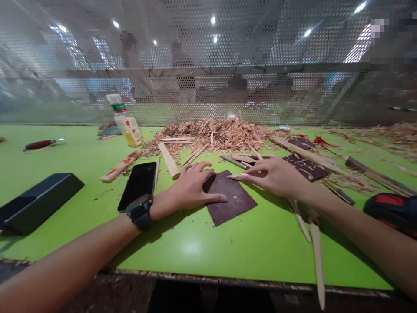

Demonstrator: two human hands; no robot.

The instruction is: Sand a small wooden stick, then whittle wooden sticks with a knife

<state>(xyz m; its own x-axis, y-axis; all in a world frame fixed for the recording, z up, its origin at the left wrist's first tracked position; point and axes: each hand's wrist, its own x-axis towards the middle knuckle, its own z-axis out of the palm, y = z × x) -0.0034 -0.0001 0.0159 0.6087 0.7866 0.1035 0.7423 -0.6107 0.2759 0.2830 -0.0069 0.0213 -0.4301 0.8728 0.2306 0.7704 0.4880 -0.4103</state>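
A dark square of sandpaper point(239, 201) lies flat on the green table. My left hand point(195, 187) rests on its left edge with thumb and fingers spread apart, holding the sheet down. My right hand point(273, 176) pinches a small, pale, pointed wooden piece point(238, 177), whose tip is over the sheet's upper edge. Most of that piece is hidden by my fingers. Beneath my right wrist lie two slim carved wooden sticks, a longer one point(317, 256) reaching past the table's front edge and a shorter one point(302, 224).
Wood shavings point(215, 134) are heaped at the back by a perforated metal screen point(208, 93). On the left are a phone point(138, 184), a black box point(42, 204), a bottle point(128, 126) and a red-handled tool point(39, 144). A tape measure point(391, 208) sits at right.
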